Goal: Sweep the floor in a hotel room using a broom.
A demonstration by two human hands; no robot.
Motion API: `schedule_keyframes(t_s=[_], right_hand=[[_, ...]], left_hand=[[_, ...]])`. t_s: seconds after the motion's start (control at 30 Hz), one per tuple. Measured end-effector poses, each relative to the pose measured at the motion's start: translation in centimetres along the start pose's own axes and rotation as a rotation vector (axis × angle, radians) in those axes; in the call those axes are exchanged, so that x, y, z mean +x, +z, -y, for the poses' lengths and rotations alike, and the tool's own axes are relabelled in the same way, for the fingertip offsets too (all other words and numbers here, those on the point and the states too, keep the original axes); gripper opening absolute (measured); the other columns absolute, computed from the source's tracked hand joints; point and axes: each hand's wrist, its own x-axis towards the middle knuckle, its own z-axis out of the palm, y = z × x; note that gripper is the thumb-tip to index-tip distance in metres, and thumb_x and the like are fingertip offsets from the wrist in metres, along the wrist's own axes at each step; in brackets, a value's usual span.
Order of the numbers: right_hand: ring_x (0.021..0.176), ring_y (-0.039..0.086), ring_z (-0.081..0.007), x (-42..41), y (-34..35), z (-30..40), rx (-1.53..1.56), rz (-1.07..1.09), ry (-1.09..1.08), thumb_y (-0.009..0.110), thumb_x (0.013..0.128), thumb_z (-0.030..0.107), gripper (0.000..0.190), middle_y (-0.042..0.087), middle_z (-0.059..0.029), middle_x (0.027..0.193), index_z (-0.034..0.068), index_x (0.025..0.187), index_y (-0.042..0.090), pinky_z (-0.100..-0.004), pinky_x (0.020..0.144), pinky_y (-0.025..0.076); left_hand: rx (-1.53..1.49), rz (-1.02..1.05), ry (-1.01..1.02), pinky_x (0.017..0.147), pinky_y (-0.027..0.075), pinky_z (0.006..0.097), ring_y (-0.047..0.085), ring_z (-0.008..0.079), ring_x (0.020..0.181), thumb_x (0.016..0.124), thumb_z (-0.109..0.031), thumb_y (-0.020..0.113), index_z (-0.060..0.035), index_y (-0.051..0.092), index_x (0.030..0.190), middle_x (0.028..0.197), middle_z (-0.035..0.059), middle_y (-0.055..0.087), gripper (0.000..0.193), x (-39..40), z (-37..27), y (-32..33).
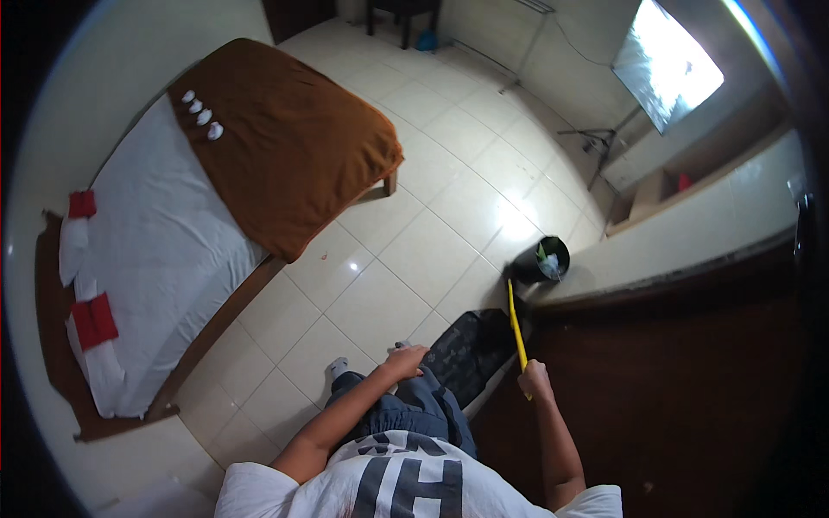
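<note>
My right hand [536,381] is closed around a yellow handle [517,327], which points away from me towards a dark bin; what its far end joins cannot be made out against the dark. My left hand [407,361] hangs over my thigh with nothing seen in it, its fingers partly turned from view. The black bin [526,264] holds something green and a crumpled pale item. Beneath and beside the yellow handle lies a dark patterned mat or cloth [467,349] on the tiled floor [382,294].
On the left stands a wooden bed [217,327] with a white sheet [162,201], a brown blanket [285,142] and red cushions [95,320]. A brown door [647,388] is close on the right. Beyond the bin are a low shelf [699,175] and a tripod stand [602,146].
</note>
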Motion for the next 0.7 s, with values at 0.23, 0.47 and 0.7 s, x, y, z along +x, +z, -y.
schedule_keyframes(t_s=[0.23,0.47,0.7], right_hand=[[0.048,0.058,-0.0165,6.5,1.3,5.5,0.225,0.249,-0.203,0.066,0.072,0.006,0.018,0.060,-0.0110,0.063,-0.008,0.081,0.061,-0.0281,0.042,0.047],[0.045,0.049,-0.0110,3.4,4.2,3.2,0.590,0.224,-0.235,0.053,0.082,0.011,0.012,0.051,-0.0031,0.061,0.000,0.085,0.055,-0.0259,0.038,0.043],[0.049,0.041,-0.0105,-5.8,4.1,6.2,0.747,0.827,0.026,0.044,0.089,0.011,0.012,0.041,-0.0007,0.067,0.010,0.099,0.038,-0.0247,0.044,0.038]], left_hand=[[-0.119,-0.152,-0.111,0.092,0.040,0.0403,0.047,0.0301,0.112,0.068,-0.023,0.072,-0.0080,0.042,0.124,0.122,0.0103,0.049,0.065,-1.7,2.1,2.6],[-0.250,-0.279,-0.163,0.092,0.041,0.0392,0.048,0.0304,0.111,0.068,-0.022,0.071,-0.0070,0.042,0.123,0.123,0.0131,0.048,0.064,-5.4,4.5,4.4],[-0.316,-0.405,-0.161,0.095,0.039,0.0379,0.047,0.0314,0.112,0.068,-0.020,0.070,-0.0052,0.041,0.122,0.125,0.0137,0.046,0.064,-5.5,6.8,7.1]])
